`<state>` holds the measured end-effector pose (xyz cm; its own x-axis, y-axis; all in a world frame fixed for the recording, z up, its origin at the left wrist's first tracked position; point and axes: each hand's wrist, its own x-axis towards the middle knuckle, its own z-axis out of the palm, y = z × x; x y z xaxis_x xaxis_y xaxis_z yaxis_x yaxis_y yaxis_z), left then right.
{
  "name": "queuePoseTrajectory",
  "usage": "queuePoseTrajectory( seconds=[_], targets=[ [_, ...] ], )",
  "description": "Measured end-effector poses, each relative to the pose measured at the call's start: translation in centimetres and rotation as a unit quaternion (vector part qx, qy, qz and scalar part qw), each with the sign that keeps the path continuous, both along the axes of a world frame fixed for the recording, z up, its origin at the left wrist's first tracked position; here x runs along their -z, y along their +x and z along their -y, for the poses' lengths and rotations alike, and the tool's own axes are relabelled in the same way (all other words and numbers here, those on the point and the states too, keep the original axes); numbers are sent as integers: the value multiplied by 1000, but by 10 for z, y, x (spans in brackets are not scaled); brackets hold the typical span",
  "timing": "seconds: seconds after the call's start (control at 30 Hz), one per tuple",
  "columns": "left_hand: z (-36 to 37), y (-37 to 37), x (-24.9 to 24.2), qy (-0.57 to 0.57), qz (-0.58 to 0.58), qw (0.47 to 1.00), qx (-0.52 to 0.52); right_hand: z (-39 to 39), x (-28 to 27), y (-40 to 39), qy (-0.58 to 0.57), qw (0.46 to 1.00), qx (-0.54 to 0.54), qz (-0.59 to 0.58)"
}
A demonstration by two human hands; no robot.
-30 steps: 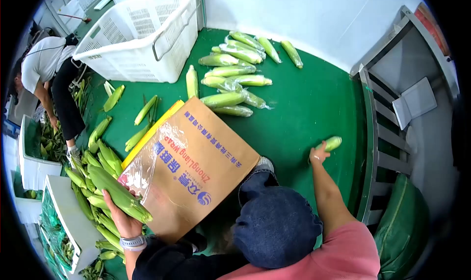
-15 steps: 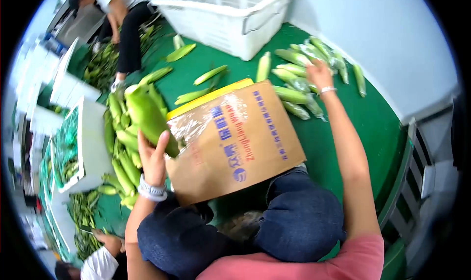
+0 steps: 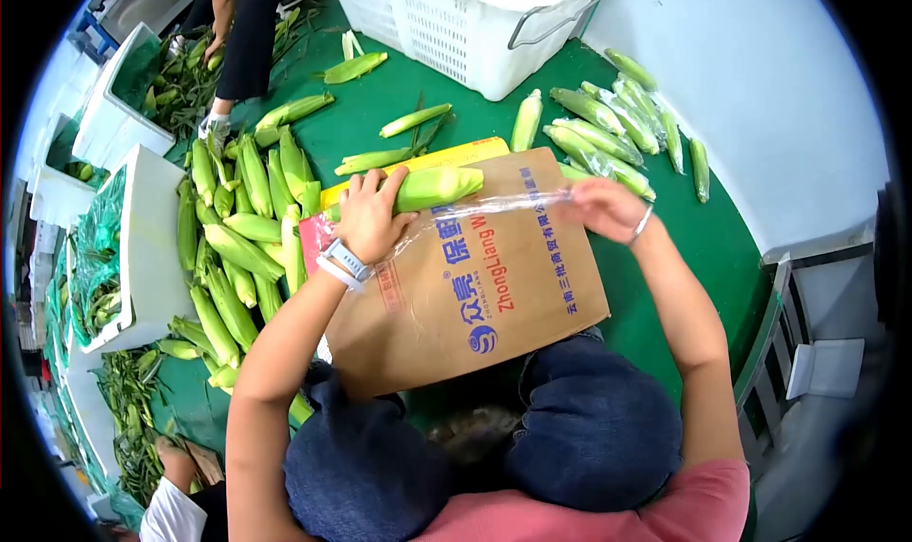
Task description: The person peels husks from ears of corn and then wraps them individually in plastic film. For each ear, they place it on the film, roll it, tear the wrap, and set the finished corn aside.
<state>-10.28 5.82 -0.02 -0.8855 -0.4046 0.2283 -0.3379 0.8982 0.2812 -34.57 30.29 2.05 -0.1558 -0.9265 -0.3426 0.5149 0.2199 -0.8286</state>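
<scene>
An ear of corn [image 3: 442,187] in its pale green husk lies across the far part of a cardboard box [image 3: 532,285] in front of my knees. My left hand [image 3: 369,221] is closed over the near end of the corn. Clear plastic film [image 3: 513,203] stretches rightward from beside the ear, and my right hand [image 3: 608,209], slightly blurred, pinches its far end at the box's right edge. Several film-wrapped ears [image 3: 608,143] lie on the floor beyond my right hand. To the left of the box is a pile of unwrapped ears [image 3: 242,252].
A white plastic crate [image 3: 437,38] stands beyond the box, near the wall. Along the left are white bins [image 3: 157,257] with green netting and husks. Another person's leg [image 3: 249,43] is at the upper left, and a sleeve [image 3: 173,515] shows at the lower left. Metal railing [image 3: 774,352] stands at right.
My left hand has brought the corn from upright above the pile down onto the box. My right hand has come back from the wrapped ears toward the box, stretching film.
</scene>
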Motion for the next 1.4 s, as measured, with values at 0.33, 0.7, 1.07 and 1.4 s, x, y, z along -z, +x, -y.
queuePoseTrajectory(
  seconds=[0.33,0.7,1.07,1.4],
  targets=[
    [-30,75,-1,5,-117,993,22,127,23,106,-251,530,11,-810],
    [-30,173,-66,19,358,933,-8,44,29,137,-166,524,-136,-824],
    [-140,58,-37,-130,142,974,115,123,44,127,-50,523,-53,-849],
    [-41,-9,2,55,158,966,199,188,10,69,203,558,-319,-738]
  ],
)
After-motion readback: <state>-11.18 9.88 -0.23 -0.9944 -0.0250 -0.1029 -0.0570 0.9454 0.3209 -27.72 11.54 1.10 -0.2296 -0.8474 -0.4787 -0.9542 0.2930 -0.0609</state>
